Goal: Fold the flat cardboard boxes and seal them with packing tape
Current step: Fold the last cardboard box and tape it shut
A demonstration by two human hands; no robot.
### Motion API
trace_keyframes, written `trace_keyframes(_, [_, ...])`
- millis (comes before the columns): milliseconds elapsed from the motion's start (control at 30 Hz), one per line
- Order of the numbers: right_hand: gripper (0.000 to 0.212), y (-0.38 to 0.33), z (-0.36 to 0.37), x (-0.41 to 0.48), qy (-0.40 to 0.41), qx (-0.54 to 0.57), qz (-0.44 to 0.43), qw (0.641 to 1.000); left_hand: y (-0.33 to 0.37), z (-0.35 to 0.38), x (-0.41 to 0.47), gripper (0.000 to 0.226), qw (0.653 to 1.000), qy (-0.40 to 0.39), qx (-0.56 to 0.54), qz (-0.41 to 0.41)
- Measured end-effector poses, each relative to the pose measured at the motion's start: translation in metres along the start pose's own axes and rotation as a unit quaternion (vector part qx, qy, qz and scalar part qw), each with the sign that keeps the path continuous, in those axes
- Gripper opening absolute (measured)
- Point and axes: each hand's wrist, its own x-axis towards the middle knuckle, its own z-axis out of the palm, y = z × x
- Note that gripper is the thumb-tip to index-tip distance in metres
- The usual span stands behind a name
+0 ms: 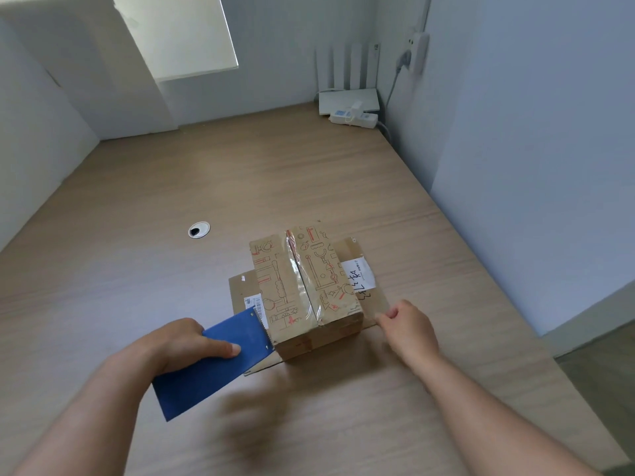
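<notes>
Head view: one taped box; left hand grips one dispenser, right hand pinches tape.

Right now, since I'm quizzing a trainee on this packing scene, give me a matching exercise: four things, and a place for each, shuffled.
Things
1 blue tape cutter
2 printed box
3 router
4 clear tape end

Places
A far right corner of the table
B gripped by the left hand
C on flat cardboard
D pinched by the right hand

Pairs: 1-B, 2-C, 3-A, 4-D
</notes>
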Motion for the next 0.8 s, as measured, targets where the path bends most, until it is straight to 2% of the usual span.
trace_keyframes(67, [0.029, -0.009, 0.005, -0.009, 0.047, 0.053, -0.068, 0.995, 0.001, 0.000, 0.003, 0.047, 1.000, 0.013, 0.002, 0.005])
trace_keyframes(167, [0.029, -0.023, 0.016, -0.020, 0.046, 0.057, -0.136, 0.988, 0.004, 0.002, 0.002, 0.046, 1.000, 0.014, 0.009, 0.006])
trace_keyframes(433, [0.021, -0.027, 0.021, -0.010, 0.020, 0.175, -0.085, 0.981, 0.002, 0.002, -0.006, 0.047, 0.998, 0.032, -0.006, -0.045])
trace_keyframes(500, [0.021, -0.027, 0.021, -0.009, 0.024, 0.175, -0.085, 0.981, 0.006, 0.014, -0.007, 0.039, 0.988, 0.098, 0.111, -0.042])
trace_keyframes(567, [0.021, -0.027, 0.021, -0.009, 0.022, 0.177, -0.081, 0.981, 0.004, 0.029, -0.010, 0.029, 0.947, 0.180, 0.265, -0.030])
trace_keyframes(667, [0.021, -0.027, 0.018, -0.008, 0.017, 0.172, -0.089, 0.981, -0.003, 0.036, -0.007, 0.037, 0.944, 0.239, 0.227, -0.033])
trace_keyframes(800, [0.023, -0.029, 0.017, -0.007, 0.012, 0.132, -0.089, 0.987, -0.014, 0.054, 0.003, 0.039, 0.954, 0.243, 0.176, -0.029])
